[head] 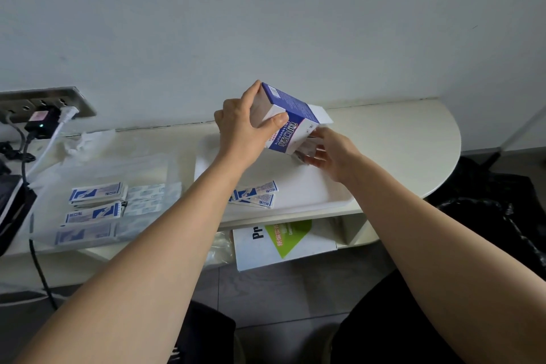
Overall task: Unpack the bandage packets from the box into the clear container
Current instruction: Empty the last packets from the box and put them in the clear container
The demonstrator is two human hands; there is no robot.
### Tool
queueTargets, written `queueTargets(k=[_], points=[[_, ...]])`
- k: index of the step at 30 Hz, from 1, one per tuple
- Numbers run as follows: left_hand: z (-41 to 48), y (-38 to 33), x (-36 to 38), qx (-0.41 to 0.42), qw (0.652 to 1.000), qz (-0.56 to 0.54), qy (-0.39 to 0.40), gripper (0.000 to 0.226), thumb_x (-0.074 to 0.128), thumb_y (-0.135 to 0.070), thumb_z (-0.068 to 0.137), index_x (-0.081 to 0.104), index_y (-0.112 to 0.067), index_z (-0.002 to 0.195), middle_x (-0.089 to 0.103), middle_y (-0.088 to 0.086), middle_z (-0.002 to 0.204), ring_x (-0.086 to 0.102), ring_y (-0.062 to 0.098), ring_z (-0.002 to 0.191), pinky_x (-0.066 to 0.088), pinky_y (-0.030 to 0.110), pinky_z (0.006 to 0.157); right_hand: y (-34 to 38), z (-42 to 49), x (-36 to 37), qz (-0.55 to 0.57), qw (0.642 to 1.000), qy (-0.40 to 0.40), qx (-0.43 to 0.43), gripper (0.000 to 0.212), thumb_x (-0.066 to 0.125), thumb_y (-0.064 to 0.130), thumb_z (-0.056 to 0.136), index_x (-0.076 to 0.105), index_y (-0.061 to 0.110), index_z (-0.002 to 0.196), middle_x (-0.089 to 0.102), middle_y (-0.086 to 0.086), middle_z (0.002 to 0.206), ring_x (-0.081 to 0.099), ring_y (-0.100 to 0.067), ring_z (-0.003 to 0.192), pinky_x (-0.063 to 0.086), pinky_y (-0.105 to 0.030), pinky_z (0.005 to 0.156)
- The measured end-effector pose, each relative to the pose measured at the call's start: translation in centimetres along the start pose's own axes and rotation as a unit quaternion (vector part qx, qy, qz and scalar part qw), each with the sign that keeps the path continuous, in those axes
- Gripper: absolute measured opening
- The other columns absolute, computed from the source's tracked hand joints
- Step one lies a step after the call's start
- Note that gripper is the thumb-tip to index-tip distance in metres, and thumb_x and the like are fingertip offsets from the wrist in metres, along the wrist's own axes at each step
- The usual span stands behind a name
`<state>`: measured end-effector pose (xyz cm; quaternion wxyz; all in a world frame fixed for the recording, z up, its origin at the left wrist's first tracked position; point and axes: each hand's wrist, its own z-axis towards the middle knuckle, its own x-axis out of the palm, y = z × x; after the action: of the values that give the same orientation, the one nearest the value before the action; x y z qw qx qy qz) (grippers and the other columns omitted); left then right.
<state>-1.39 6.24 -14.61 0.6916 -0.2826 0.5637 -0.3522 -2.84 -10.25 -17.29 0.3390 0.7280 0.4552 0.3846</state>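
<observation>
My left hand grips a blue and white bandage box, tilted in the air above the table with its open end down to the right. At that open end my right hand curls its fingers round bandage packets that stick out of the box. A few loose packets lie on a white board. The clear container stands at the left with several packets inside.
A wall socket strip with plugs and cables sits at the back left beside crumpled tissue. A white carton with a green print lies on the shelf below. A black bag stands right of the rounded table end.
</observation>
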Motion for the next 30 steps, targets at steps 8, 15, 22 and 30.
queueTargets(k=[8, 15, 22, 30], points=[[0.5, 2.0, -1.4, -0.043, 0.997, -0.03, -0.065, 0.072, 0.067, -0.047, 0.084, 0.033, -0.031, 0.145, 0.042, 0.009, 0.126, 0.031, 0.026, 0.126, 0.029, 0.043, 0.11, -1.6, 1.2, -1.4, -0.322, 0.936, -0.037, -0.137, 0.029, 0.054, 0.016, 0.092, 0.061, 0.014, 0.12, 0.062, -0.005, 0.112, 0.057, -0.017, 0.094, 0.041, -0.025, 0.077], [0.6, 4.1, -3.2, -0.107, 0.984, -0.131, -0.048, 0.081, 0.063, -0.075, 0.059, 0.04, -0.05, 0.133, 0.052, 0.001, 0.119, 0.047, 0.025, 0.121, 0.044, 0.047, 0.102, -1.9, 0.7, -0.5, -0.514, 0.846, -0.015, -0.142, 0.024, 0.054, 0.023, 0.09, 0.069, 0.025, 0.109, 0.062, -0.006, 0.116, 0.06, -0.028, 0.093, 0.049, -0.036, 0.085], [-0.2, 5.0, -5.6, -0.094, 0.98, -0.175, 0.004, 0.083, 0.069, -0.072, 0.059, 0.039, -0.052, 0.134, 0.049, 0.002, 0.129, 0.05, 0.019, 0.122, 0.051, 0.042, 0.096, -1.5, 0.0, 1.2, -0.479, 0.828, -0.018, -0.291, 0.023, 0.064, 0.024, 0.085, 0.067, 0.027, 0.107, 0.06, 0.0, 0.116, 0.054, -0.013, 0.098, 0.037, -0.022, 0.076], [-0.7, 3.9, -6.1, 0.033, 0.995, -0.084, -0.046, 0.071, 0.064, -0.05, 0.076, 0.038, -0.041, 0.141, 0.04, -0.014, 0.117, 0.035, 0.018, 0.125, 0.039, 0.044, 0.106, -0.5, -1.3, 5.5, -0.01, 0.98, 0.164, -0.11, 0.015, 0.055, 0.018, 0.096, 0.055, 0.009, 0.084, 0.055, -0.006, 0.076, 0.048, -0.012, 0.063, 0.041, -0.024, 0.063]])
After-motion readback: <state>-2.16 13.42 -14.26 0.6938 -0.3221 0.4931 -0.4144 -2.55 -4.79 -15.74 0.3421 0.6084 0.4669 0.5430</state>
